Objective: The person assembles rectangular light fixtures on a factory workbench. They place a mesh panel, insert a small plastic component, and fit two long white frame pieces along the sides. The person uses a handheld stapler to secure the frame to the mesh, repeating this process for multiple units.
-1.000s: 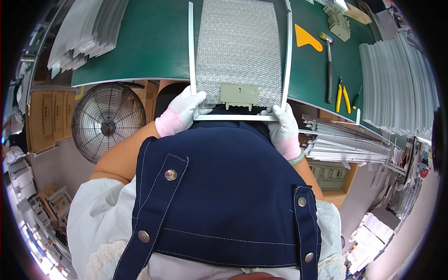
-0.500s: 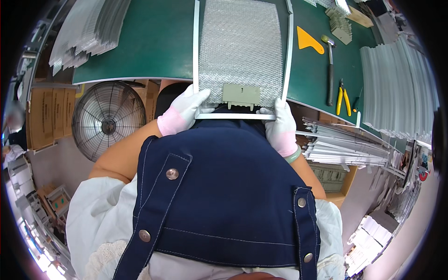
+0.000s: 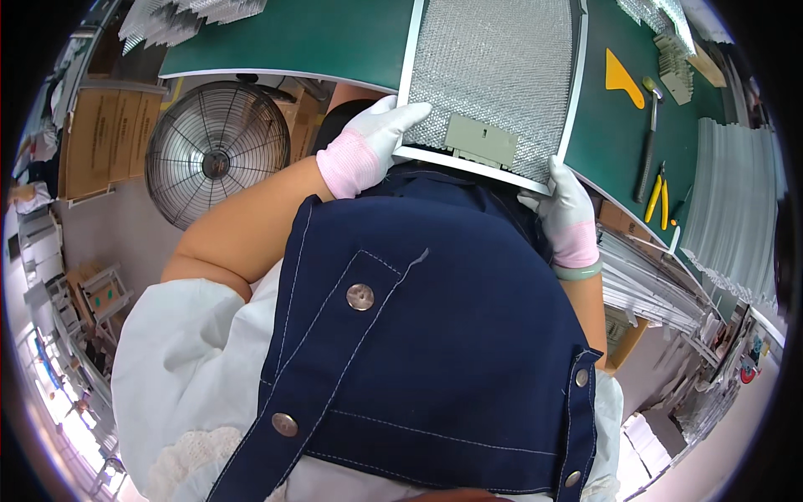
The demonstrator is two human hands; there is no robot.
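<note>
A silver metal-mesh filter panel (image 3: 493, 63) lies inside a white frame (image 3: 577, 88) at the green table's front edge, its near end by my apron. Near that end a grey-green plastic piece (image 3: 482, 140) rests on the mesh, close to the near rail. My left hand (image 3: 378, 138), in a white glove with a pink cuff, is closed on the near left corner, thumb over the mesh and the other fingers mostly hidden. At the near right corner my gloved right hand (image 3: 569, 205) grips the frame, thumb along the side rail and fingertips under the near rail.
On the green table (image 3: 293, 42), to the right, lie a yellow scraper (image 3: 623, 79), a hammer (image 3: 648, 138) and yellow-handled pliers (image 3: 659, 199). Stacked pale strips (image 3: 732, 209) stand beyond them. A black fan (image 3: 217, 159) and cardboard boxes (image 3: 113, 138) are at left.
The near rail has closed up against the mesh, where a gap showed before. Both hands stay on the corners. The whole view has shifted and tilted, with the frame now further right.
</note>
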